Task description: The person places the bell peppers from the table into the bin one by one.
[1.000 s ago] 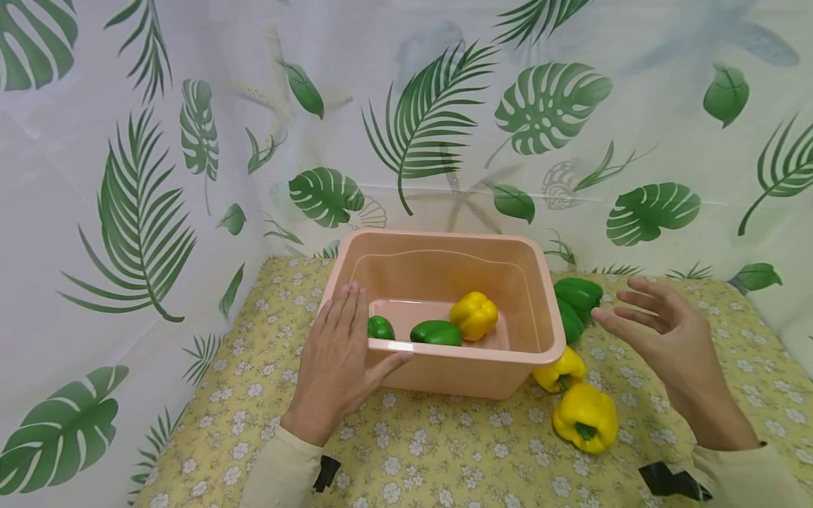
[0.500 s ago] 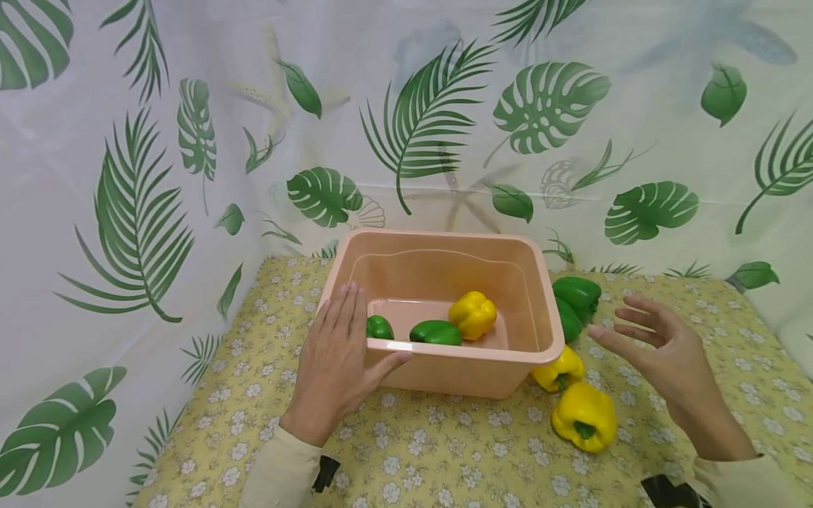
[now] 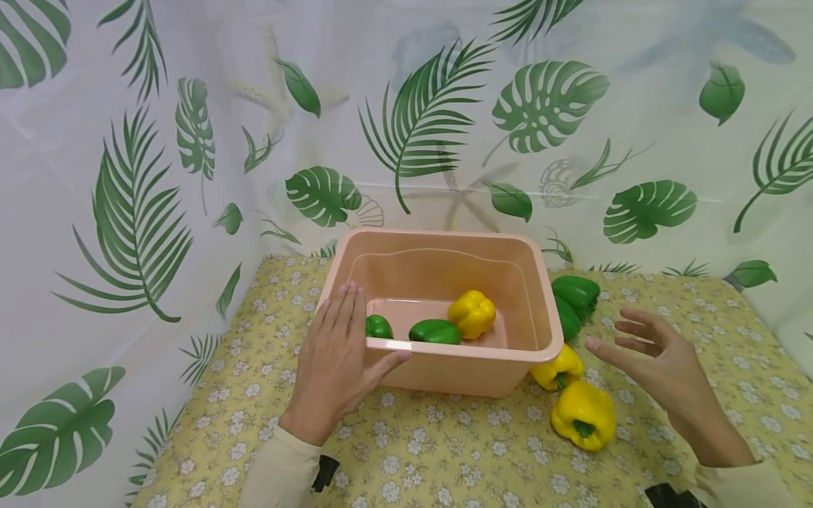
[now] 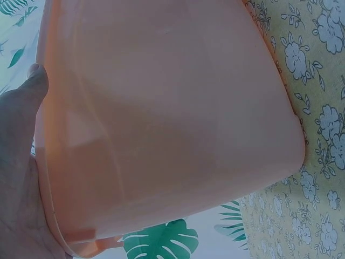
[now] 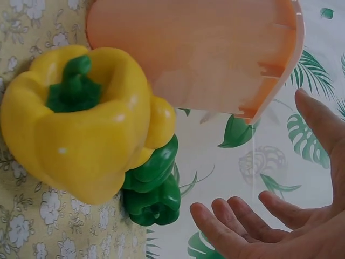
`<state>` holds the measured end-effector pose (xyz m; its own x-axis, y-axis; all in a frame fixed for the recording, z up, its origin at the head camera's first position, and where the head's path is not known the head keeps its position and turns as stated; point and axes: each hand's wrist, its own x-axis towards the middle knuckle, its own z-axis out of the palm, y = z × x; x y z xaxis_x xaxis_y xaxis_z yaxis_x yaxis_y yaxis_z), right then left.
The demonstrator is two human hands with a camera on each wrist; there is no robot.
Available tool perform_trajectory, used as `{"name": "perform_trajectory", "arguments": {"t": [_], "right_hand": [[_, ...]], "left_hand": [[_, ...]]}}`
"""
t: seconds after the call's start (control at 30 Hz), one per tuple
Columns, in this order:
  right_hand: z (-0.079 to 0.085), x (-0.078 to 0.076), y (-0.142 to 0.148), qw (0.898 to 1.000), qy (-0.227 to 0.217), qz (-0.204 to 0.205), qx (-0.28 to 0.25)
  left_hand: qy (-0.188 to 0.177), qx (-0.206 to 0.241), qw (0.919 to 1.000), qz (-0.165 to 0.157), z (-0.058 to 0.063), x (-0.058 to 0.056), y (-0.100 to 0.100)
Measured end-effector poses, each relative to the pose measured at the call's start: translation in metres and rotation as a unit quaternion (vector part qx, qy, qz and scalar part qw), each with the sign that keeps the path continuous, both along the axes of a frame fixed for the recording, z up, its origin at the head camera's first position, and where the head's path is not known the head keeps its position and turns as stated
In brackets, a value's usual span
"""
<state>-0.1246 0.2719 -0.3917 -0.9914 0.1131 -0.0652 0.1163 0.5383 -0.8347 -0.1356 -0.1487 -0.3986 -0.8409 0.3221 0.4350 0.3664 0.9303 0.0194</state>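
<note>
A pink plastic bin (image 3: 444, 370) stands on the table. My left hand (image 3: 333, 353) lies with straight fingers over its near left corner, the thumb along the front rim. Inside the bin are a yellow bell pepper (image 3: 471, 315) and two green peppers, one (image 3: 435, 331) in the middle and one (image 3: 379, 327) partly hidden by the rim and hand. My right hand (image 3: 660, 363) hovers to the right, fingers spread and slightly bent, holding nothing. Nearest to it are a front yellow bell pepper (image 3: 583, 416), another yellow pepper (image 3: 559, 368) against the bin, and two green peppers (image 3: 576, 293) behind.
A yellow flowered cloth (image 3: 406, 451) covers the table. White curtains (image 3: 381, 106) printed with green leaves rise behind and on the left, close to the bin's back. In the right wrist view the front yellow pepper (image 5: 75, 140) looms large before the bin.
My right hand has sunk a little toward the table, near the yellow peppers. The left hand stays on the bin, and the peppers lie where they were.
</note>
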Motion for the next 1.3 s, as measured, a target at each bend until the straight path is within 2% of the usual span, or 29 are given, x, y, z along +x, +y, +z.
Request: {"name": "perform_trajectory", "arguments": {"t": [0.53, 0.9, 1.3], "right_hand": [[-0.015, 0.002, 0.008, 0.996, -0.079, 0.042, 0.025], [-0.025, -0.001, 0.01, 0.984, -0.154, 0.069, 0.052], [-0.036, 0.001, 0.008, 0.98, -0.175, 0.08, 0.055]], "left_hand": [[-0.004, 0.0, 1.0, 0.003, 0.0, 0.0, 0.001], [-0.005, -0.002, 1.0, 0.003, 0.0, -0.001, 0.001], [-0.011, 0.001, 0.9999, 0.003, 0.0, -0.001, 0.0]]}}
